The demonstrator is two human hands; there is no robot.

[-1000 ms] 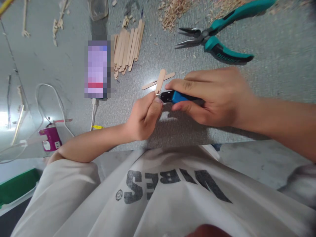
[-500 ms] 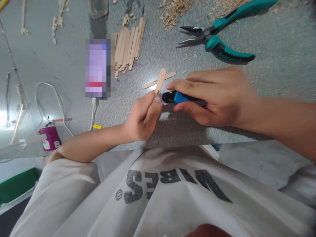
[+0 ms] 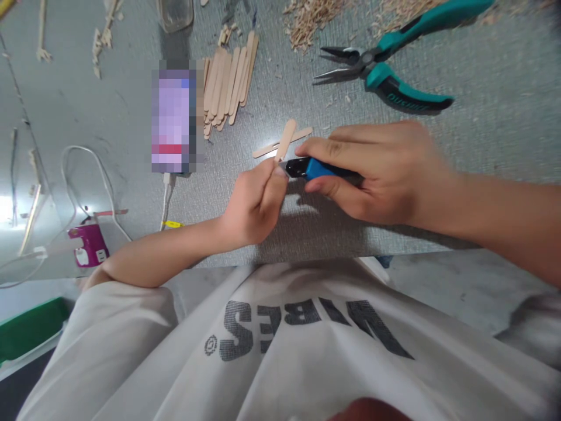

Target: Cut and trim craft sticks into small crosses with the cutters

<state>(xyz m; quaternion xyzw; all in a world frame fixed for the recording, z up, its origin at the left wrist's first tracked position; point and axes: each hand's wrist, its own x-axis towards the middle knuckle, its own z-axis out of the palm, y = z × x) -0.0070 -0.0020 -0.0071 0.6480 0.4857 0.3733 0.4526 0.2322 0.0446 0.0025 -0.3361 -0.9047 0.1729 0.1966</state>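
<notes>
My left hand (image 3: pixel 256 202) pinches a wooden craft stick (image 3: pixel 286 139) near its lower end, and the rounded end points up and away from me. My right hand (image 3: pixel 381 169) is wrapped round a blue and black utility knife (image 3: pixel 318 169). The knife's short blade (image 3: pixel 283 167) lies against the stick, right by my left thumb. Just beyond, a second craft stick (image 3: pixel 302 134) lies on the table, partly covered by the held one. How deep the blade sits in the wood cannot be made out.
Long-nose pliers (image 3: pixel 368 61) with teal handles lie spread at the back right. Wood shavings (image 3: pixel 309 23) are heaped behind. A pile of craft sticks (image 3: pixel 225 85) lies beside a phone (image 3: pixel 173 120) on a white cable (image 3: pixel 165 202). A purple charger (image 3: pixel 90 244) sits at the left edge.
The knife has shifted very slightly left, its blade pressed closer to my left thumb. The held stick has tilted a little. Both hands keep their grips.
</notes>
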